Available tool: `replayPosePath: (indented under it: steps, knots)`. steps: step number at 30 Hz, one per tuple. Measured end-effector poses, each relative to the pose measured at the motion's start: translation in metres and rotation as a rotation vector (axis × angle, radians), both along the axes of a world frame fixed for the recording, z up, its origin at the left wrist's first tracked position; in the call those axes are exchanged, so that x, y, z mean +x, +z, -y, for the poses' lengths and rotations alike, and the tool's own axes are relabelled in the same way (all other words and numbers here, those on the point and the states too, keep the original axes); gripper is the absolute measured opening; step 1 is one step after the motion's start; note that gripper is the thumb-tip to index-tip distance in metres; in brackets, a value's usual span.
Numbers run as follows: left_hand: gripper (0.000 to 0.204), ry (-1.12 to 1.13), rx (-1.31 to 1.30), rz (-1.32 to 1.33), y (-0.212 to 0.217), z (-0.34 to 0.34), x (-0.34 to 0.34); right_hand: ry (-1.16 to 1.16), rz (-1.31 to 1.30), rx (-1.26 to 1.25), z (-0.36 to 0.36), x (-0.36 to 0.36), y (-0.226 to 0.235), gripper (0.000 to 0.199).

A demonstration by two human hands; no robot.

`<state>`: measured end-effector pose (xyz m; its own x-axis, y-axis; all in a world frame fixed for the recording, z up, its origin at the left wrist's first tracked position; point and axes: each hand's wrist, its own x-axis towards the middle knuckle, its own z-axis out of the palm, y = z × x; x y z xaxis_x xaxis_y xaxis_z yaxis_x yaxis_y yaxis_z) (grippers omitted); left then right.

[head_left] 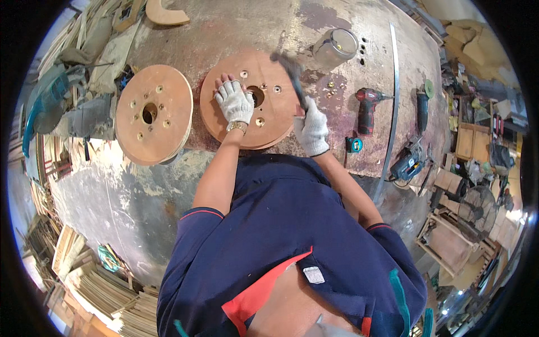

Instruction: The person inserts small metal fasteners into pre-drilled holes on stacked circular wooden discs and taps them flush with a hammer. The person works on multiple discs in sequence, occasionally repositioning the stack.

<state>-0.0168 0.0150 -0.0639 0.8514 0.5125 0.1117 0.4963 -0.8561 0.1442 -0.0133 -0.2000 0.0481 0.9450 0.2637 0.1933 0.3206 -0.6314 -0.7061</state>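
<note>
A round wooden disc (271, 106) with a centre hole and several metal inserts around it lies on the worn workbench (252, 28). My left hand (234, 104), in a white fingerless glove, rests flat on its left part, beside the centre hole. In my gloved right hand (312, 130), just past the disc's right edge, is a hammer (294, 73). Its dark head is smeared by motion and points up and away to the left. A second, similar disc (163, 104) lies to the left, overhanging the near bench edge.
To the right are a clear jar (336, 48), small brass pieces (331, 85), a red-black cordless drill (366, 111), a tape measure (354, 145), a long metal ruler (394, 95), an angle grinder (422, 109) and a blue power tool (409, 164). A curved wooden piece (165, 16) lies far left.
</note>
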Motion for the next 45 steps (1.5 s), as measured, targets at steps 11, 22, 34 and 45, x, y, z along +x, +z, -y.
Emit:
replayPosePath:
  steps: [11,22,34,45]
  knots:
    - [0.05,-0.079,0.04,0.377,-0.016,0.003,-0.002,-0.12,-0.387,-0.017,0.089,-0.021,-0.079,0.037]
    - [0.019,-0.775,-0.54,0.039,0.022,0.185,0.111,-0.615,-0.595,0.438,0.143,-0.069,-0.137,0.05]
    - [0.016,-0.864,-0.331,0.076,-0.004,0.204,0.131,-0.59,-0.624,0.509,0.149,-0.07,-0.148,0.048]
    - [0.016,-0.144,-0.944,0.122,0.037,0.025,0.001,-0.537,-0.721,0.568,0.157,-0.064,-0.165,0.047]
